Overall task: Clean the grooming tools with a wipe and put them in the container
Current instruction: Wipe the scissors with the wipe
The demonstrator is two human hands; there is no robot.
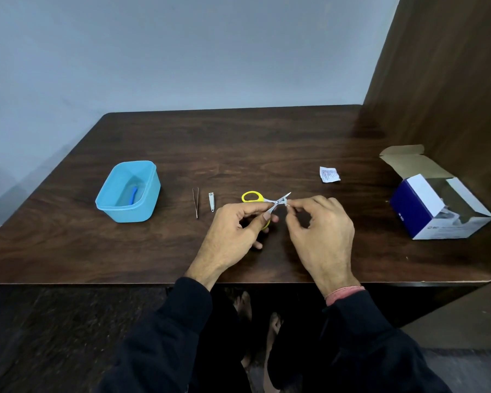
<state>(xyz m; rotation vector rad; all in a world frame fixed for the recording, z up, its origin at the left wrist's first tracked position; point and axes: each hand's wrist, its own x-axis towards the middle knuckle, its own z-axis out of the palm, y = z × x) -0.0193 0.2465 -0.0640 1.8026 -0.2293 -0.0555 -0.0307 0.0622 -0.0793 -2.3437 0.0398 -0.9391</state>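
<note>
Scissors (267,200): blades spread, above bench (238,143) near front edge; left hand (236,228) pinches handle to steady, right hand (315,222) pinches small wipe (287,203) on blade. Tweezers (196,202), nail clipper (211,201) queued beside blue container (108,199), left.

Left hand (233,234) curled, thumb and fingers gripping small yellow-handled steel scissors (262,200). Right hand (318,231) just beside, fingertips pinched at the blades on something too small to tell. Both forearms in dark sleeves, wrists raised above the table (125,251).
</note>
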